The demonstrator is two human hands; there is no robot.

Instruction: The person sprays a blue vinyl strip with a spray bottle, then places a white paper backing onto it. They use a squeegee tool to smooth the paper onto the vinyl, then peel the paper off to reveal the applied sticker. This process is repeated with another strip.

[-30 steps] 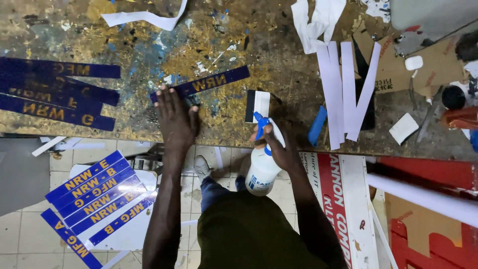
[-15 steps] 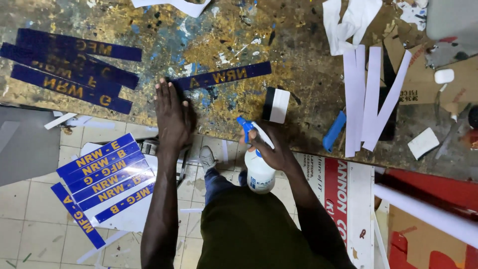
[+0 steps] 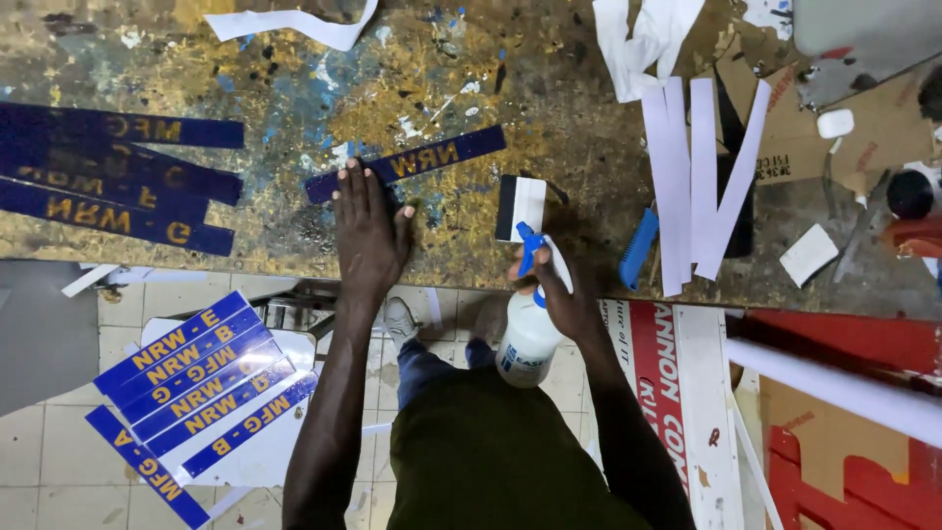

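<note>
My left hand (image 3: 368,228) lies flat on the paint-stained workbench (image 3: 245,108), fingertips pressing the left end of a dark blue strip with gold lettering (image 3: 407,163). My right hand (image 3: 561,292) grips a white spray bottle with a blue trigger (image 3: 527,329) at the bench's front edge, nozzle aimed toward the strip. A white-and-black squeegee (image 3: 519,208) rests on the bench just beyond the bottle.
Several more blue lettered strips (image 3: 113,177) lie at the bench's left, and others are stacked on a board below (image 3: 196,378). White backing strips (image 3: 699,177), a blue cutter (image 3: 640,247), cardboard (image 3: 785,137) and a red sign (image 3: 659,383) sit to the right.
The view has shifted, so the bench sits a little lower and to the right in the picture. The right hand stays on the bottle at the bench's front edge. The left hand stays on the strip.
</note>
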